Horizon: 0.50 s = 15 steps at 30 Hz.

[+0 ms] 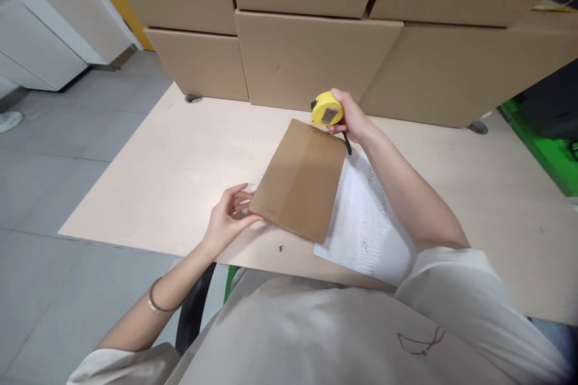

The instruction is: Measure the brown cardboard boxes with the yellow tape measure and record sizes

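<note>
A flat brown cardboard piece [300, 183], perhaps a thin box or envelope, lies tilted near the middle of the table. My left hand [230, 216] pinches its near left corner, thumb along the near edge and fingers at the side. In my right hand [350, 117] is a yellow tape measure [327, 109] with a black strap hanging down, held just over the far right corner of the cardboard. No drawn-out blade can be made out. Partly under the cardboard and my right forearm lies a printed sheet of paper [361, 222].
Large cardboard boxes [311, 63] stand stacked along the back of the pale table [149, 192]. A small dark mark or bit [281, 248] lies near the front edge. Round cable holes [477, 127] sit at the back corners. Something green [542, 150] stands at the right.
</note>
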Tool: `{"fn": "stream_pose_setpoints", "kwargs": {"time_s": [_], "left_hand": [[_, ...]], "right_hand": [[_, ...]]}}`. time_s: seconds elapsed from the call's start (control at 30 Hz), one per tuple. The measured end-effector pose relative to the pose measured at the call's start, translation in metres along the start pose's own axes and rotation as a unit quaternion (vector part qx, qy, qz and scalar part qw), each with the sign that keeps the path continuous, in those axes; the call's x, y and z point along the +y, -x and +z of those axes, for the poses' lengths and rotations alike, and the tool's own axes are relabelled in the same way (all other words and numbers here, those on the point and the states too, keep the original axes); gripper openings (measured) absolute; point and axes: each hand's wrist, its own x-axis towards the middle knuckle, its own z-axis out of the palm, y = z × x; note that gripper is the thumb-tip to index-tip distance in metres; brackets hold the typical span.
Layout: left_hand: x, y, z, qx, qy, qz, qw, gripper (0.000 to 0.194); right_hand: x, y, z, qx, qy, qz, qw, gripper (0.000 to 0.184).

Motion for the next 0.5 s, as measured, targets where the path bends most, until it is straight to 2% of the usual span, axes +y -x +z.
{"fn": "stream_pose_setpoints", "kwargs": {"time_s": [0.1, 0.2, 0.27, 0.37, 0.43, 0.5], "left_hand": [[0.011, -0.029, -0.001, 0.112, 0.041, -0.018, 0.993, 0.066], [0.027, -0.058, 0.003, 0.160, 0.060, -0.027, 0.985, 0.061], [0.035, -0.074, 0.009, 0.160, 0.064, -0.051, 0.984, 0.059], [0.037, -0.089, 0.018, 0.149, 0.071, -0.105, 0.981, 0.053], [0.027, -0.094, 0.023, 0.118, 0.086, -0.134, 0.980, 0.050], [0.010, -0.097, 0.024, 0.081, 0.083, -0.129, 0.985, 0.050]], "right_hand": [[-0.024, 0.027, -0.013, 0.070, -0.019, 0.021, 0.997, 0.048], [-0.038, 0.073, -0.022, 0.091, -0.045, 0.012, 0.995, 0.041], [-0.037, 0.109, -0.024, 0.077, -0.052, 0.016, 0.996, 0.044], [-0.024, 0.154, -0.023, 0.066, -0.042, 0.069, 0.995, 0.050], [-0.013, 0.170, -0.023, 0.063, -0.025, 0.093, 0.993, 0.051], [-0.004, 0.177, -0.024, 0.068, -0.017, 0.096, 0.993, 0.052]]}}
